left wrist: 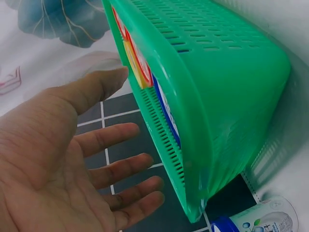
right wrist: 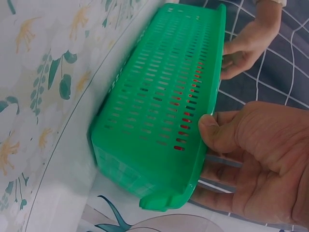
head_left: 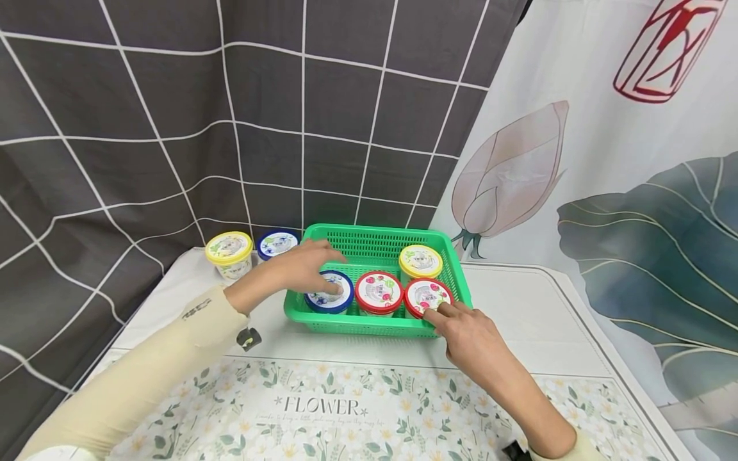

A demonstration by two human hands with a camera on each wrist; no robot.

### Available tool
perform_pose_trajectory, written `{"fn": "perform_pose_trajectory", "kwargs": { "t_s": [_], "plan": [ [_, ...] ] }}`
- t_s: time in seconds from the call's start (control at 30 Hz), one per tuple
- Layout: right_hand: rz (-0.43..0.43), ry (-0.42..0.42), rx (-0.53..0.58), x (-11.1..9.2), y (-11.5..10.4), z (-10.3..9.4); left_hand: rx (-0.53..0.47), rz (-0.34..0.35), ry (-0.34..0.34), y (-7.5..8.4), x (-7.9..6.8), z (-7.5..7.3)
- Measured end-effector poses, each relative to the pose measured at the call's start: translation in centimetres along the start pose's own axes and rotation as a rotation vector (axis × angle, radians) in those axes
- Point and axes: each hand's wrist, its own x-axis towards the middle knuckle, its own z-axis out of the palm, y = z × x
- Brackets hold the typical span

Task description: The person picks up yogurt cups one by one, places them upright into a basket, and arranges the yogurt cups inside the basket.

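Note:
A green plastic basket (head_left: 369, 328) stands on the table and holds several lidded cups. Over its left side hovers my left hand (head_left: 302, 266), fingers spread and relaxed, above a cup with a blue lid (head_left: 323, 301). The left wrist view shows that palm empty beside the basket's rim (left wrist: 193, 96). My right hand (head_left: 475, 333) grips the basket's front right rim, thumb on the outside and fingers reaching over the inside. Close to those fingertips is a red-lidded cup (head_left: 425, 294). Another red-lidded cup (head_left: 378, 291) sits mid-row, with a yellow-lidded cup (head_left: 420, 261) behind.
Left of the basket, a yellow-lidded cup (head_left: 229, 253) and a blue-lidded cup (head_left: 277, 243) stand on the table. A dark gridded curtain (head_left: 259, 96) hangs close behind. A floral mat (head_left: 346, 410) covers the table's front.

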Motion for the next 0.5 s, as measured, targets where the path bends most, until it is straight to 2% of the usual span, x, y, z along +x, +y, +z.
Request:
{"fn": "perform_pose_trajectory", "kwargs": {
  "t_s": [0.5],
  "plan": [
    [-0.009, 0.005, -0.004, 0.0, -0.1, -0.1, -0.032, -0.077, 0.059, -2.7, -0.7, -0.8]
  ]
}}
